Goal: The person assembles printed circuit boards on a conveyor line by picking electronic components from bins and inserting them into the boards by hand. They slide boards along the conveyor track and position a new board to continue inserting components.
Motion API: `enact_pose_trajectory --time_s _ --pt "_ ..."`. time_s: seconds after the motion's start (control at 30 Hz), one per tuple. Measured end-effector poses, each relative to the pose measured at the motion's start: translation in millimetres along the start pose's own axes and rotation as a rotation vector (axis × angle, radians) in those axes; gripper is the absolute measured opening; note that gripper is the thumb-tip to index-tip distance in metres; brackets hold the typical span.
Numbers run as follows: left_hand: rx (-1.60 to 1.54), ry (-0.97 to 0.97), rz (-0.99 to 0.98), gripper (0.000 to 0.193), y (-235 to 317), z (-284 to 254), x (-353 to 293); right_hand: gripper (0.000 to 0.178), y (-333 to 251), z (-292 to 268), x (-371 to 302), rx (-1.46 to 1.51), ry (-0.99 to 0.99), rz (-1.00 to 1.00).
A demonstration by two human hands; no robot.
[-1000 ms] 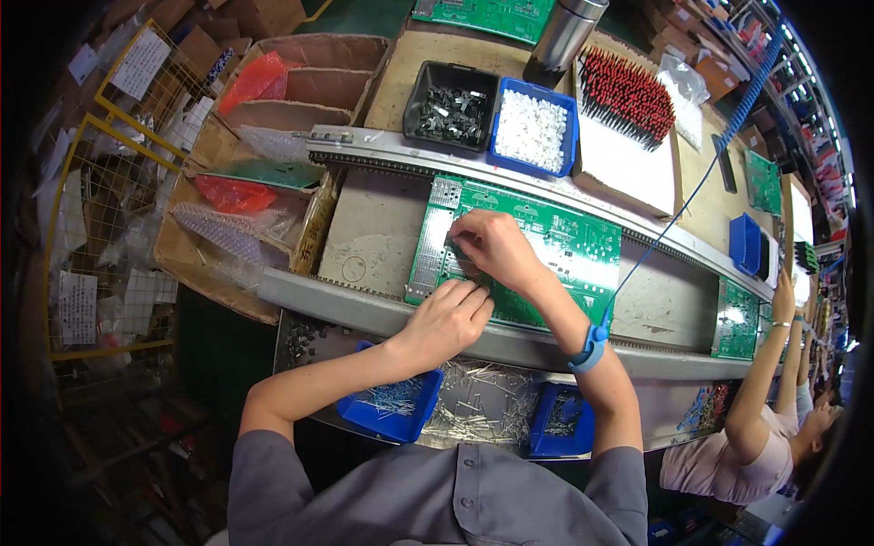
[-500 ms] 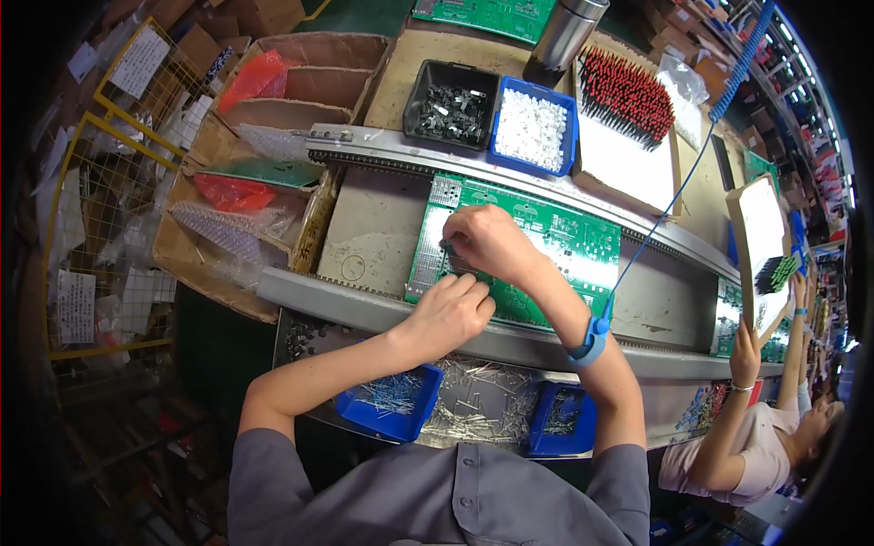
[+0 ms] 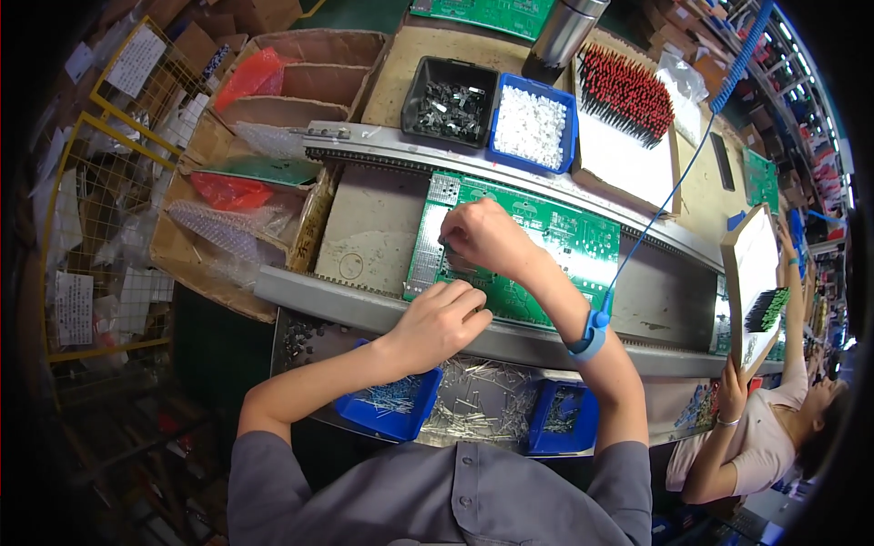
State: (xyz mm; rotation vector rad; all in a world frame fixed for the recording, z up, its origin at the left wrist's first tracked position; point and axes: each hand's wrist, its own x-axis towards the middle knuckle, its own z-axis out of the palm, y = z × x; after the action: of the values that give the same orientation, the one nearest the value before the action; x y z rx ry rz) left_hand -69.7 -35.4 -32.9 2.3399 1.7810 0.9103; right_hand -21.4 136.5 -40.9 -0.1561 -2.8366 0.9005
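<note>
A green circuit board (image 3: 555, 250) lies flat between two metal rails in front of me. My right hand (image 3: 487, 235) is over the board's left part, its fingers pinched together and pointing down. A small dark bit shows at the fingertips, too small to name. Closer to me, my left hand (image 3: 439, 320) hovers by the board's front edge and the near rail (image 3: 337, 298), with fingers curled inward. Whatever the left fingers may hold is hidden behind the hand. A blue wrist strap (image 3: 592, 335) with a cord circles my right wrist.
Beyond the far rail stand a black bin (image 3: 450, 102) of dark parts, a blue bin (image 3: 533, 123) of white parts and a box of red-topped parts (image 3: 628, 96). Blue trays (image 3: 387, 405) and loose leaded parts lie below. At right, a co-worker holds a white-lined box (image 3: 751, 273).
My left hand has drawn slightly back toward me from the right fingertips. My right hand has barely moved. The co-worker's box has shifted down and tilted more upright.
</note>
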Motion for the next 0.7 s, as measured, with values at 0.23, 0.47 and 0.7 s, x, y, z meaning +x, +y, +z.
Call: enact_pose_trajectory --time_s 0.23,0.47,0.7 --pt "-0.383 0.219 -0.306 0.016 -4.5 -11.0 -7.0 0.011 -5.7 14.5 -3.4 -0.045 0.091 0.010" --pt "-0.619 0.246 -0.585 0.017 -15.4 -16.1 -19.9 0.008 -10.9 -6.3 -24.1 0.147 0.258 0.110" --pt "-0.805 0.223 -0.701 0.023 -22.3 -11.5 -28.8 0.004 -4.6 -4.4 -46.7 -0.129 0.188 0.320"
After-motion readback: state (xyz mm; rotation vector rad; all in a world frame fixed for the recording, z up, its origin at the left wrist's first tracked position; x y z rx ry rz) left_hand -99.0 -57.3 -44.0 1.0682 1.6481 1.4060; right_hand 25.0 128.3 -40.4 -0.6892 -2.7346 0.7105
